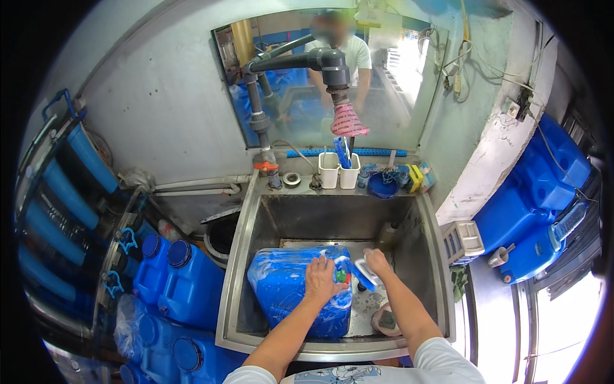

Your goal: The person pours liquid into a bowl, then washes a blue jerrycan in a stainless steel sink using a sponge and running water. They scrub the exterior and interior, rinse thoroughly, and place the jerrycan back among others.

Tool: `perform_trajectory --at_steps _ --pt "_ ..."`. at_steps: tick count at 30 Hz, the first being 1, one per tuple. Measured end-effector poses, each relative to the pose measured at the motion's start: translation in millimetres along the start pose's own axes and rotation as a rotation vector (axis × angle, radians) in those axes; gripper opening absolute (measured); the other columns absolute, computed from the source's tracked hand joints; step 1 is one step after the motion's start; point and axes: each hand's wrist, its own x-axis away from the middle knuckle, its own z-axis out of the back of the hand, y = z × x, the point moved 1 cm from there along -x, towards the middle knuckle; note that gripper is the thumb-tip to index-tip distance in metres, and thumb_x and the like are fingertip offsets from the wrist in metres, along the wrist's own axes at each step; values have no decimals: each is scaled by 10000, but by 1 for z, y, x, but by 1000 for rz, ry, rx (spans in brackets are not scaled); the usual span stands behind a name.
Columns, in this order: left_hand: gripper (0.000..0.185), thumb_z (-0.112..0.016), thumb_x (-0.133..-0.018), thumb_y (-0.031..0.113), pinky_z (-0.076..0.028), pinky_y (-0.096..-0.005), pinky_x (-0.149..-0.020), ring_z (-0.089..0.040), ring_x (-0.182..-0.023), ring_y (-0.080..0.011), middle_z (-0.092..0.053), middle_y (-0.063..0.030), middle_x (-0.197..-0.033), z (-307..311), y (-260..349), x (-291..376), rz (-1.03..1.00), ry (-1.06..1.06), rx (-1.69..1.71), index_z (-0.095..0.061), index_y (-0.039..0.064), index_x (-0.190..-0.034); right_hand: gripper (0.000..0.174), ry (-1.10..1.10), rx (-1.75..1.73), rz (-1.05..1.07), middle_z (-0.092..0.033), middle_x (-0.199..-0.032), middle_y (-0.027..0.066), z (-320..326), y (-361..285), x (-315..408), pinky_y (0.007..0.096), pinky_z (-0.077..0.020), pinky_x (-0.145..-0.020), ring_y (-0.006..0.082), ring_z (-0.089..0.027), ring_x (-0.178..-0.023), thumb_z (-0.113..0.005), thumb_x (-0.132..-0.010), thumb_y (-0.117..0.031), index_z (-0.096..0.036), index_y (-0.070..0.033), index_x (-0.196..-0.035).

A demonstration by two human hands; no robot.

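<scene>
A blue plastic water jug (pixel 297 293) lies on its side in the stainless steel sink, streaked with white suds. My left hand (pixel 320 283) grips its right end, the thumb beside a small green-and-red tap (pixel 342 277). Just right of the jug, my right hand (pixel 376 262) holds a scrub brush (pixel 365 277) with a white handle and blue bristles. The brush is close to the jug's end; I cannot tell whether they touch. On the sink floor by my right forearm sits a round pale container (pixel 385 320), partly hidden by the arm.
Around me are the sink's steel rim (pixel 230 288), a bottle (pixel 388 234) in its back corner, and white holders (pixel 328 172) and a blue bowl (pixel 382 186) on the ledge. A grey pipe (pixel 297 61) with a pink-wrapped outlet (pixel 347 120) overhangs. Blue jugs (pixel 192 288) stand left.
</scene>
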Motion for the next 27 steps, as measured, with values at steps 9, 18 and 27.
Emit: perform_trajectory --at_steps 9,18,27 --pt "942 -924 -435 381 -383 -472 -1028 -470 -1249 -395 -523 -231 -1297 9 -22 -21 -51 -207 16 -495 4 -1185 526 103 262 -9 -658 -1046 211 -5 -22 14 476 -497 -851 394 -631 -976 -375 -966 -477 -654 -40 -1054" --pt "953 -950 -373 247 -392 -452 -1025 -481 -1227 -372 -517 -219 -1289 -7 -39 -38 -60 -240 -2 -484 8 -1170 422 451 409 619 -621 -575 107 -20 -105 104 431 -496 -495 275 -607 -476 -507 -948 -373 -620 -118 -631" --pt "1091 -952 -400 288 -343 -458 -1082 -420 -1297 -405 -470 -238 -1360 8 -34 -28 -78 -290 13 -420 -19 -1302 458 404 65 159 -664 -746 200 -17 -35 7 487 -511 -735 399 -643 -725 -493 -944 -394 -692 -27 -758"
